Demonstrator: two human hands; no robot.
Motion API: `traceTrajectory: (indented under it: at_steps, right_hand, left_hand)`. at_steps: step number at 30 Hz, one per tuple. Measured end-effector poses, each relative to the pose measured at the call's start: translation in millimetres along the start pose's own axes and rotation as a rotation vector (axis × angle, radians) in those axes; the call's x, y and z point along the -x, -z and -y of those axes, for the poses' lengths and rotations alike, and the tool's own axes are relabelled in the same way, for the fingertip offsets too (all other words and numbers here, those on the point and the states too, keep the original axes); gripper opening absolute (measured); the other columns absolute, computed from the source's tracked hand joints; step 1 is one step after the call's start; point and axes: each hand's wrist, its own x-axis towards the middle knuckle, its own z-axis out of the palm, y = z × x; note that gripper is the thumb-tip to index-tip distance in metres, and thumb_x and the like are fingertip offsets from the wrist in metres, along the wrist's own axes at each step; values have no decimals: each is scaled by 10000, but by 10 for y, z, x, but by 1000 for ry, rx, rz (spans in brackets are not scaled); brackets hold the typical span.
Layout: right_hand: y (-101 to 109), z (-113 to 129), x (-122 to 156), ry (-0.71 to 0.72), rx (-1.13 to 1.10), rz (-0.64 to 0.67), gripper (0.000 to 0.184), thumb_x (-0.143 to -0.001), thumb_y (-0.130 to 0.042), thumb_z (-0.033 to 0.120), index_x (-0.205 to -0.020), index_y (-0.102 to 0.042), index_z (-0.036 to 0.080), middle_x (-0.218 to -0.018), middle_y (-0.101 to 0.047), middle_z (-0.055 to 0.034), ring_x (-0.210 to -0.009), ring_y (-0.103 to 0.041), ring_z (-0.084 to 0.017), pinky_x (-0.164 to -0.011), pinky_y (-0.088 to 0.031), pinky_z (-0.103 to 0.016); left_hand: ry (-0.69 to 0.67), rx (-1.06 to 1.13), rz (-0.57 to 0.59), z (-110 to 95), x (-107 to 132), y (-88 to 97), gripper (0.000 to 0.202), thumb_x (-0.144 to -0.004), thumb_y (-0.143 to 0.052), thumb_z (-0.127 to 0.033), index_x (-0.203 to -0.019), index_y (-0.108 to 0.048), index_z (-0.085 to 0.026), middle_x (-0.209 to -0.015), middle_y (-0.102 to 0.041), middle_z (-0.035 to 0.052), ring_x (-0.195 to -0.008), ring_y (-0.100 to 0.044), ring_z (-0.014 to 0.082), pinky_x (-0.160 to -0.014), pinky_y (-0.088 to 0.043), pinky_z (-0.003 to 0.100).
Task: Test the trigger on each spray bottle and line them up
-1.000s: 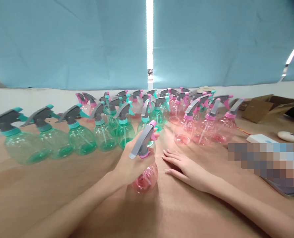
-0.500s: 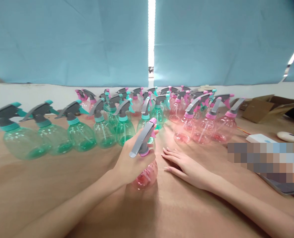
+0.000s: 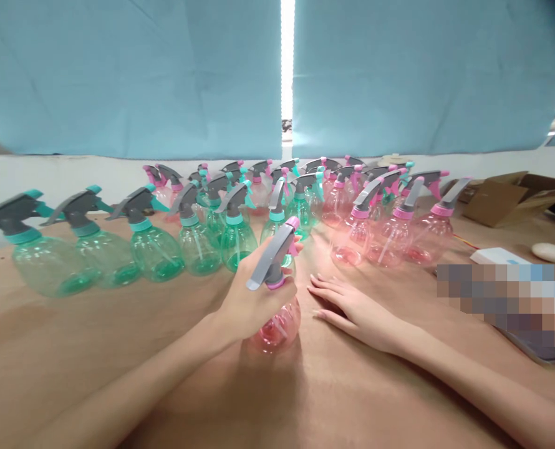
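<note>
My left hand (image 3: 254, 290) is closed round the neck of a pink spray bottle (image 3: 282, 324) with a grey trigger head and pink collar. The bottle stands upright on the wooden table (image 3: 193, 380), right in front of me. My right hand (image 3: 350, 308) lies flat on the table just to its right, fingers stretched out and holding nothing. Beyond the left hand, a row of green spray bottles (image 3: 156, 252) with turquoise collars reaches to the left. Several pink spray bottles (image 3: 390, 240) stand beyond the right hand.
More green and pink spray bottles (image 3: 336, 202) crowd the back of the table. At the right are an open cardboard box (image 3: 499, 202), a white computer mouse (image 3: 551, 252), a small white box (image 3: 497, 255) and a blurred-out patch. Blue sheeting (image 3: 132, 75) hangs behind.
The view has shifted very slightly, so things sit a little differently in the picture. My left hand keeps its grip on the pink bottle, and my right hand stays flat on the table.
</note>
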Motion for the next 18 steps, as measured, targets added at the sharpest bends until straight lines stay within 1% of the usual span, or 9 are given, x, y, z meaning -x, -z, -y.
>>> traceTrajectory:
  at_steps: [3,6,9,11,14,16,18]
  right_hand:
    - [2,2,-2,-4,9,5,552,-939,-442,518,-1385,-487,196,-1446,-459,-115,-1370,-365,-289,-1121,-307,-503]
    - [3,1,-3,-10,26,18,557,-945,-431,515,-1384,-488,177,-1456,-444,-117,-1373,-360,-284,-1129,-300,-493]
    - [2,-5,0,-12,35,21,565,-946,-427,517,-1384,-487,166,-1474,-417,-116,-1379,-348,-281,-1136,-292,-484]
    - [2,-9,2,-14,35,21,562,-944,-430,518,-1387,-484,176,-1476,-414,-114,-1379,-348,-282,-1135,-293,-488]
    - [4,-10,1,-18,41,30,561,-945,-427,519,-1388,-482,180,-1474,-418,-112,-1378,-350,-280,-1134,-295,-487]
    - [5,-9,1,-15,39,28,561,-945,-428,518,-1388,-483,179,-1477,-415,-110,-1380,-347,-279,-1138,-291,-480]
    - [4,-8,2,-10,33,23,560,-944,-430,517,-1388,-483,180,-1479,-413,-109,-1380,-346,-279,-1140,-287,-478]
  left_hand:
    - [-24,-7,16,5,-21,7,415,-693,-526,-117,-1092,-561,-226,-992,-648,28,-761,-621,168,-710,-515,300]
    - [-66,-19,13,10,-43,11,304,-681,-518,-103,-963,-554,-210,-912,-622,17,-718,-591,155,-692,-500,294]
    - [-125,20,-8,10,-54,8,249,-664,-510,-80,-880,-510,-204,-853,-568,2,-759,-572,156,-718,-482,290]
    - [-139,46,-11,8,-55,4,234,-660,-511,-76,-856,-484,-203,-820,-535,-2,-773,-563,161,-697,-473,286]
    - [-146,42,-8,3,-49,1,230,-658,-513,-70,-845,-481,-199,-803,-526,-1,-742,-549,158,-661,-465,287]
    - [-160,30,-22,1,-45,1,225,-657,-512,-61,-837,-490,-196,-804,-529,0,-737,-549,156,-664,-467,289]
    - [-145,21,-30,5,-45,3,235,-655,-514,-58,-848,-509,-192,-808,-540,-1,-744,-556,159,-678,-472,293]
